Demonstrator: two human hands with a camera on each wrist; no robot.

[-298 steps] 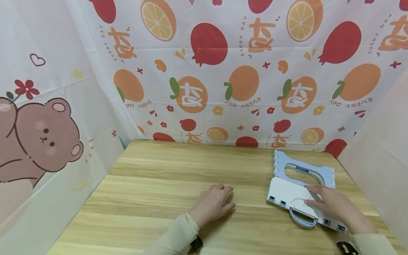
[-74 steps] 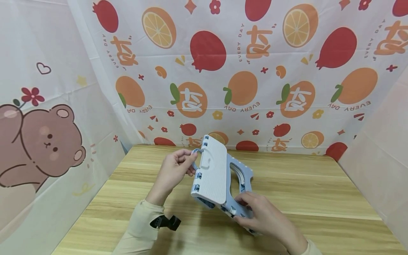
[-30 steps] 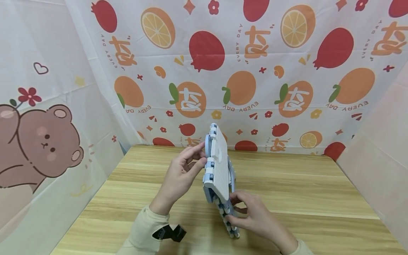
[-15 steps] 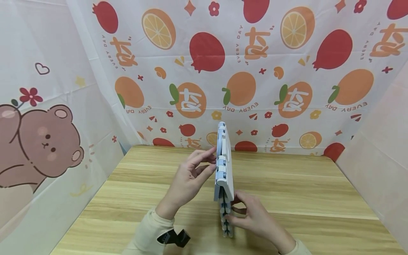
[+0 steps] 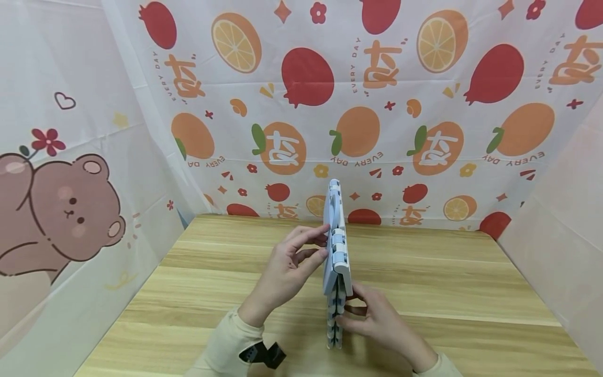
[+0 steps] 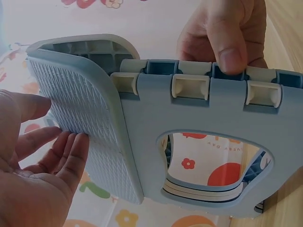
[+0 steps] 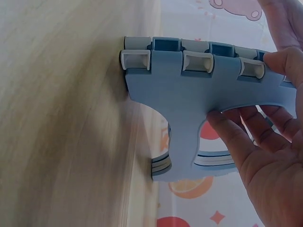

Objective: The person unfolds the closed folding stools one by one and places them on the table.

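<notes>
A folded blue and white plastic folding stool (image 5: 340,256) stands upright on its edge, seen nearly edge-on in the head view. Fingertips of my left hand (image 5: 287,267) touch its textured blue panel (image 6: 90,123) on the left side, with the fingers slightly bent and not wrapped round it. Low on the stool, my right hand (image 5: 377,319) pinches the leg part, thumb at the near hinged edge and fingers on the right side. The right wrist view has the blue leg panel (image 7: 180,90) with its cut-out, the right hand (image 7: 270,165) beside it.
The wood-grain table (image 5: 447,293) lies under the stool. Behind it hangs a fruit-print cloth (image 5: 400,157), and a bear-print cloth (image 5: 75,209) covers the left side. A black strap with a small device (image 5: 264,355) is on the left wrist.
From lying flat at the right, the stool was brought to the middle and set upright. Lately it turned edge-on and shifted slightly right. The left hand let go of the carrying handle and now touches the panel.
</notes>
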